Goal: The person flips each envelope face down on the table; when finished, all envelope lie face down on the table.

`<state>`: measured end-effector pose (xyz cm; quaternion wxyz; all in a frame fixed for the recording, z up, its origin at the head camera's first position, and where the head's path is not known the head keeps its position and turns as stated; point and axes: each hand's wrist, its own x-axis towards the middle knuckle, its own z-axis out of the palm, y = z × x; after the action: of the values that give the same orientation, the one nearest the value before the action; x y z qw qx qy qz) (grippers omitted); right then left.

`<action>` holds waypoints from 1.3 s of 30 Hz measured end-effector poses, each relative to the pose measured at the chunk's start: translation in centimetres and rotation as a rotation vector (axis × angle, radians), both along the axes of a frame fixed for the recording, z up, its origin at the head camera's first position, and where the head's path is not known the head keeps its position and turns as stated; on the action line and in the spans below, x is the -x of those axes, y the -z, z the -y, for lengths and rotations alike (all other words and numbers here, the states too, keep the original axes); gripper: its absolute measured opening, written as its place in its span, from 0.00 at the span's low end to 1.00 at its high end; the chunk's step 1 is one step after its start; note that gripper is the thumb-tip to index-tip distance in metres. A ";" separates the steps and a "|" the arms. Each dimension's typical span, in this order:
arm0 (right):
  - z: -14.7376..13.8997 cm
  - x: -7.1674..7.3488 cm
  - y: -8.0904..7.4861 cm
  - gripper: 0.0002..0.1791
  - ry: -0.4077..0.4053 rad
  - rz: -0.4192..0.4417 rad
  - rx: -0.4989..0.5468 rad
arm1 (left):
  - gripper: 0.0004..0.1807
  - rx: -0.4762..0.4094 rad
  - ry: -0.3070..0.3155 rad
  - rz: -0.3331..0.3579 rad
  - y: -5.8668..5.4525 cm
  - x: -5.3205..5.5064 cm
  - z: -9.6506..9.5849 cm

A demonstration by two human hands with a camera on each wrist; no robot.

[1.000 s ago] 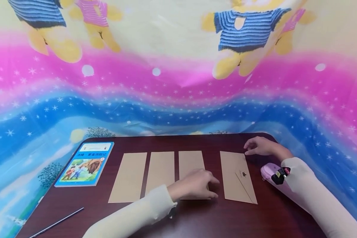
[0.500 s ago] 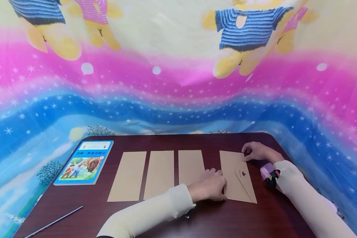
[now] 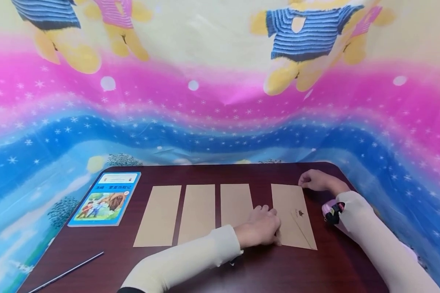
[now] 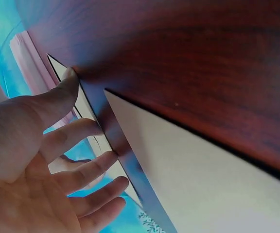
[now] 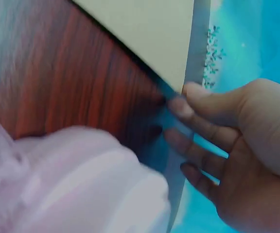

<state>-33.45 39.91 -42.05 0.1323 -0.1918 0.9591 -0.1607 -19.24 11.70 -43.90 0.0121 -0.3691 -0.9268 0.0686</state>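
Observation:
A kraft-paper envelope [image 3: 291,203] with a small crown print and a slanted flap line lies at the right of the row. My right hand [image 3: 317,180] pinches its far right corner between thumb and index finger; in the right wrist view the thumb and index fingertips [image 5: 181,106] meet at that corner. Along the left edge of the same envelope rests my left hand [image 3: 262,226], palm down. The left wrist view has its loosely spread fingers and thumb touching the envelope's edge [image 4: 84,107]. A plain envelope [image 3: 236,203] lies partly under the left forearm.
Two more envelopes [image 3: 157,215] [image 3: 198,211] lie farther left on the dark wooden table [image 3: 205,175]. A blue-covered book [image 3: 102,199] sits at the far left, with a thin stick-like rod [image 3: 67,272] in front. By the right wrist is a pink pouch [image 3: 328,207].
My left hand has moved right, from over the third envelope to the left edge of the crown-printed one. My right hand has closed in on that envelope's far corner.

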 end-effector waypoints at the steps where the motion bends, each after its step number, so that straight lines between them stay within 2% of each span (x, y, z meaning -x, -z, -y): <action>1: -0.1 0.1 -0.1 0.06 -0.010 -0.008 0.011 | 0.17 0.004 -0.002 -0.003 0.0 0.1 0.0; 8: -0.2 0.3 0.4 0.08 -0.026 -0.125 0.087 | 0.17 0.008 0.018 -0.011 -0.2 0.7 0.5; 14: -0.4 0.5 0.9 0.14 -0.031 -0.203 0.134 | 0.16 0.015 0.025 -0.001 -0.4 0.7 0.6; 18: -0.7 0.3 0.3 0.15 -0.067 -0.220 0.133 | 0.17 0.025 0.011 0.015 -0.6 0.5 0.8; 23: -0.9 0.2 -1.0 0.14 -0.103 -0.214 0.149 | 0.22 -0.033 -0.007 0.030 -0.6 0.2 1.2; 29: -0.5 0.1 -2.8 0.12 -0.113 -0.174 0.142 | 0.25 -0.048 0.017 -0.009 -0.1 -0.2 1.2; 36: -0.2 0.3 -3.9 0.14 -0.134 -0.013 0.173 | 0.25 -0.049 0.023 0.003 0.2 -0.9 1.2; 39: 0.1 0.3 -4.4 0.14 -0.146 0.043 0.200 | 0.26 -0.084 0.039 0.019 0.1 -1.2 1.2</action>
<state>-33.74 39.83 -37.67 0.1446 -0.2697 0.9187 -0.2497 -18.04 10.49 -43.99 0.0200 -0.3868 -0.9216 0.0260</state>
